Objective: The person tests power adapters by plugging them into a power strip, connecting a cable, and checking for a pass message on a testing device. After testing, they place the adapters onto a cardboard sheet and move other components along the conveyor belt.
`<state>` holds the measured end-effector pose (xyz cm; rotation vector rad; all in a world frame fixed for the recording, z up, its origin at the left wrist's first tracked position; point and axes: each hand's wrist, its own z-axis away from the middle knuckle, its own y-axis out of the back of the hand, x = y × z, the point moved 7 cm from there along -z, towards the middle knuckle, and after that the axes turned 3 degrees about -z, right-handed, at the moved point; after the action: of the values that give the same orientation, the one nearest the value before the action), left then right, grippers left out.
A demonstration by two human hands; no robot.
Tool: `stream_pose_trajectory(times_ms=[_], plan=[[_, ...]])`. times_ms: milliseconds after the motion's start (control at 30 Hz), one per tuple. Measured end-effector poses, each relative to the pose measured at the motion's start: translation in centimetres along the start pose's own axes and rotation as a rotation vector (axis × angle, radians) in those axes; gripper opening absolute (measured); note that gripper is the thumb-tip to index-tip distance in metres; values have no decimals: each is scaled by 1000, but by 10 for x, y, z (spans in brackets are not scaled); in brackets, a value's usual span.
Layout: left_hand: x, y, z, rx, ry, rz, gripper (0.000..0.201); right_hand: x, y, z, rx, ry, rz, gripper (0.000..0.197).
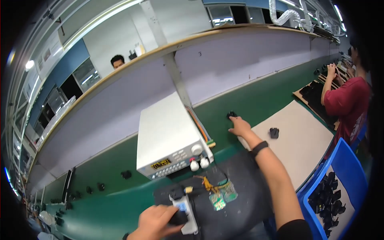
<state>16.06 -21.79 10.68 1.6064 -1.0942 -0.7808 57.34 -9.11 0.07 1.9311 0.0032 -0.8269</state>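
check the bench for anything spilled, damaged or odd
Nothing looks spilled or plainly damaged. Yellow wires lie untidily bunched beside the green circuit boards on the black mat. One black part sits alone on the tan sheet, apart from the heap in the blue bin.

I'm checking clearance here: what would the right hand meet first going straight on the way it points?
The right hand would first meet the small black part, perhaps already touching it; depth is unclear. Past that, the line crosses green bench top towards the pale partition.
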Motion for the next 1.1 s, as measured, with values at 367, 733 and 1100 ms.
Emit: stream_pose_trajectory(times_ms=[367, 733, 1100], plan=[[-269, -82, 11, -93, 632, -65, 47, 43, -81, -99, 5, -160, 147, 31], [-186, -6, 26, 297, 478, -67, 25, -51, 100, 93, -93, 25, -1142, 37], [9, 26, -30, 329, -268, 237, 59, -196, 9, 254, -1057, -177, -1530, 63]])
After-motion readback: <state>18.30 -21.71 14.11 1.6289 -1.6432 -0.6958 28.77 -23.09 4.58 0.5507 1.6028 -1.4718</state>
